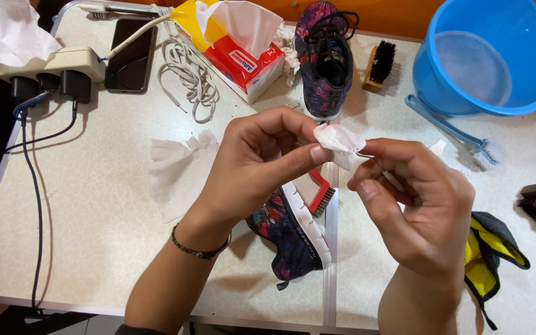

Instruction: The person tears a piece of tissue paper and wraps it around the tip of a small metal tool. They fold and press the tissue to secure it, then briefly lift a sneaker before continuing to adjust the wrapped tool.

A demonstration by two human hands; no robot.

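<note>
My left hand (pixel 259 164) and my right hand (pixel 414 201) meet above the table's middle, both pinching a small crumpled white tissue piece (pixel 339 141). My right fingers also hold a thin white strip, perhaps a lace end. Below my hands a dark floral sneaker (pixel 293 232) lies on its side, with a red brush (pixel 322 192) next to it. A second matching sneaker (pixel 325 59) stands upright at the back.
A blue bucket (pixel 528 68) with water and a blue brush (pixel 460 133) sit at the right. A tissue pack (pixel 237 43), white laces (pixel 190 77), a phone (pixel 131 56), a power strip (pixel 54 65), wooden brushes (pixel 379 65) and a yellow-grey cloth (pixel 488 254) lie around.
</note>
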